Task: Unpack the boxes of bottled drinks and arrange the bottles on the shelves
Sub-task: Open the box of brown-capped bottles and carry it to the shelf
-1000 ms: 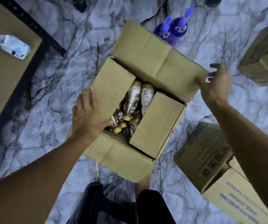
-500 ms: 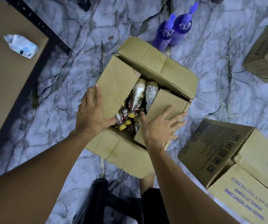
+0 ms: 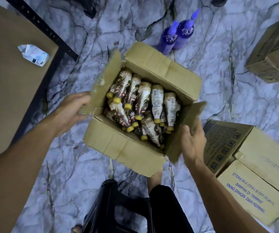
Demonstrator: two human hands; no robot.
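A: Hands? B: Left hand (image 3: 71,111) fingers hidden behind left flap; right hand (image 3: 192,142) clamps right flap.
A: Bottles (image 3: 142,105)? B: Piled in the open box (image 3: 118,145) on the floor; lower ones buried, labels blurry.

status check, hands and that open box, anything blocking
Left hand on the left flap, right hand on the right flap, both spread apart. Box open, bottles lying jumbled inside. Nothing over the bottles.
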